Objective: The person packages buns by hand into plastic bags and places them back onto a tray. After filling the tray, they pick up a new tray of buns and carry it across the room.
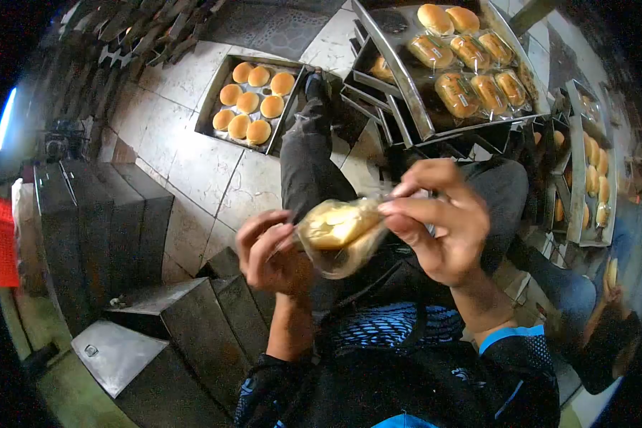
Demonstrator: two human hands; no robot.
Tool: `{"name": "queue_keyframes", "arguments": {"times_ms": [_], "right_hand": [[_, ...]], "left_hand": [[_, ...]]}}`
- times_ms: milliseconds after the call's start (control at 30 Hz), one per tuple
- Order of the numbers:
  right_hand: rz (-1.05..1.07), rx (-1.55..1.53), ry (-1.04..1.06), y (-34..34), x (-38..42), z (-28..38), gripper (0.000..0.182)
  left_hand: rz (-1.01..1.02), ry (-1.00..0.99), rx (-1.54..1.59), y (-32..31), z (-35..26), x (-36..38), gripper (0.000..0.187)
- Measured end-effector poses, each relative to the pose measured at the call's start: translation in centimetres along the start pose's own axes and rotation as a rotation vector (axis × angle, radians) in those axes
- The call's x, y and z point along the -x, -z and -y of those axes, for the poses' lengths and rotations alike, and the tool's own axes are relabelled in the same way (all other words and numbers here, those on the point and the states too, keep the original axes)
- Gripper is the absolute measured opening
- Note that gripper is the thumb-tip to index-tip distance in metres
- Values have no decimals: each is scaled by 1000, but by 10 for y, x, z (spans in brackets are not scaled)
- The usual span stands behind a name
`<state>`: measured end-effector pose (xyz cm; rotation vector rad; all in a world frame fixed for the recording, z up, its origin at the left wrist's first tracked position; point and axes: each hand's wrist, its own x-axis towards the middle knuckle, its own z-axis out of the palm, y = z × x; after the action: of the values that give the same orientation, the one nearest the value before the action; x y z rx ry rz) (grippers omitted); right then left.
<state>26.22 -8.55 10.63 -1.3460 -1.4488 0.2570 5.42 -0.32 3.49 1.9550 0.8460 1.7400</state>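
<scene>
Closing the wrapper seems the step in hand — the bagged bun is between both hands. The right hand has fingers pinching its gathered end; whether the blurred left hand grasps it, one cannot tell. Next move calls for a steady twist.

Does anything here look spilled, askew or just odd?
The tray of unwrapped buns sits on the tiled floor beside a foot, an odd spot for uncovered food. No spill stands out; the packet between left hand and right hand is blurred.
</scene>
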Motion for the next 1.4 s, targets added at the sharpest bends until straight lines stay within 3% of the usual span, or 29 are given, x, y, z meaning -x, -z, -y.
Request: {"name": "queue_keyframes", "arguments": {"times_ms": [33, 100, 133, 167, 333, 433, 600, 667, 767, 833, 867, 900, 933, 1033, 1100, 1167, 1233, 1300, 1333, 1400], "right_hand": [[-44, 12, 48, -7, 2, -5, 17], [-132, 41, 149, -31, 16, -27, 18], [-36, 67, 39, -47, 14, -52, 18], [-42, -180, -270, -68, 22, -71, 15], [-22, -154, -176, -81, 41, -69, 14], [-42, -121, -129, -83, 29, -77, 16], [-3, -114, -169, -78, 19, -76, 17], [-29, -12, -65, -84, 17, -83, 15], [-58, -36, 52, -109, 0, -80, 15], [-112, 27, -22, -121, -19, -85, 21], [-270, -158, -404, -126, -20, -91, 26], [-328, 30, -294, -115, -26, -98, 27], [-315, 33, -340, -111, -18, -87, 28], [-250, -79, -560, -116, 45, -69, 34], [-96, -61, -733, -115, 92, -64, 33], [115, 138, -631, -103, 113, -63, 32], [258, 126, -640, -81, 104, -66, 31], [50, 222, -496, -64, 71, -56, 25], [150, 189, -582, -53, 58, -49, 21], [259, 85, -261, -62, 25, -39, 30]], "left_hand": [[-108, -120, -23, 4, 7, -5, 10], [-25, -110, -189, 9, 17, -6, 8], [47, -51, -292, 11, 28, 1, 9], [118, 7, -397, 13, 41, 10, 11], [25, 193, -241, 8, 43, 26, 16], [151, 92, -254, 8, 53, 16, 18], [82, 121, -238, 8, 61, 2, 22], [138, 126, -177, 7, 60, 3, 7], [166, 128, -120, -13, 54, 10, 11], [115, 221, -129, -22, 63, 7, 14], [-78, 484, -18, -20, 68, 9, 14], [-29, 643, 61, -8, 58, -6, 19], [23, 733, 80, 3, 50, -6, 20], [171, 964, 25, 37, 23, 12, 22], [287, 989, -111, 58, 14, 43, 17], [268, 814, -230, 66, 14, 79, 18], [296, 761, -344, 68, 0, 71, 18], [182, 737, -322, 71, -2, 53, 18], [173, 731, -226, 68, 1, 37, 19], [208, 840, -132, 56, 11, 7, 19]]}}
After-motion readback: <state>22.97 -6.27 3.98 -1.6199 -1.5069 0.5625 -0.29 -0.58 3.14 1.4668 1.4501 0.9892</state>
